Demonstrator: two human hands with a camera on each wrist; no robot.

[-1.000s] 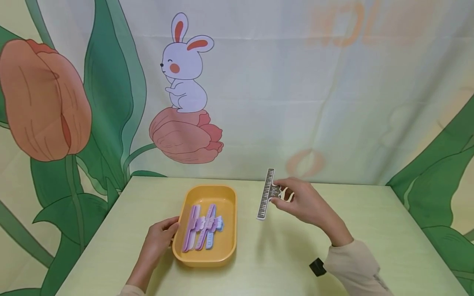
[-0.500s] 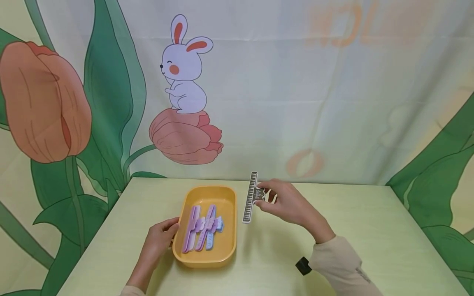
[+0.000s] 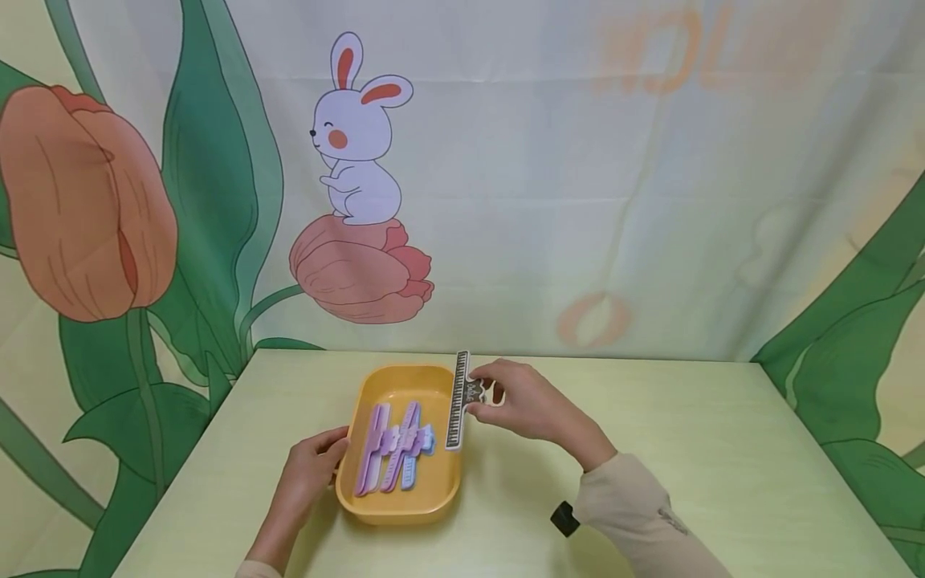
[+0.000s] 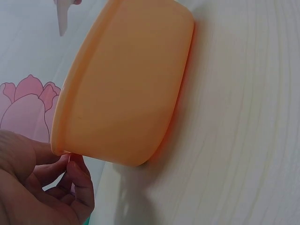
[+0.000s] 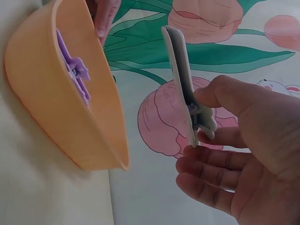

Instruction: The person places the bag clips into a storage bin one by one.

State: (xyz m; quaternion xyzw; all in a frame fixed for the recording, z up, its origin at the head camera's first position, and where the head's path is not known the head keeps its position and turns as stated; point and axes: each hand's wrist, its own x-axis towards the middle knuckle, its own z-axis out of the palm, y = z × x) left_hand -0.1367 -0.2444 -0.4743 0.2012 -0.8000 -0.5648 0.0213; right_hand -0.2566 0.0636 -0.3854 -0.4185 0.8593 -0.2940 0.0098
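Note:
Between thumb and fingers my right hand [image 3: 538, 409] pinches the decorated tab of a sealing clip [image 3: 458, 401] with a black-and-white piano-key pattern. The clip is held upright in the air, over the right rim of the yellow tray [image 3: 400, 507]. Seen from the right wrist, the clip [image 5: 180, 70] shows its pale inner side and spring. My left hand [image 3: 309, 474] grips the tray's left rim; in the left wrist view its curled fingers [image 4: 79, 185] are at the rim's corner. Several purple, white and blue clips [image 3: 393, 449] lie in the tray.
The tray stands on a pale wood-grain table [image 3: 686, 449]. A printed curtain [image 3: 542, 201] with tulips and a rabbit hangs behind the table's far edge. A small black block [image 3: 565, 519] is beside the right sleeve.
My right hand has carried the piano-key clip leftward and slightly down, from right of the tray to above its right rim. The left hand and tray have stayed in place.

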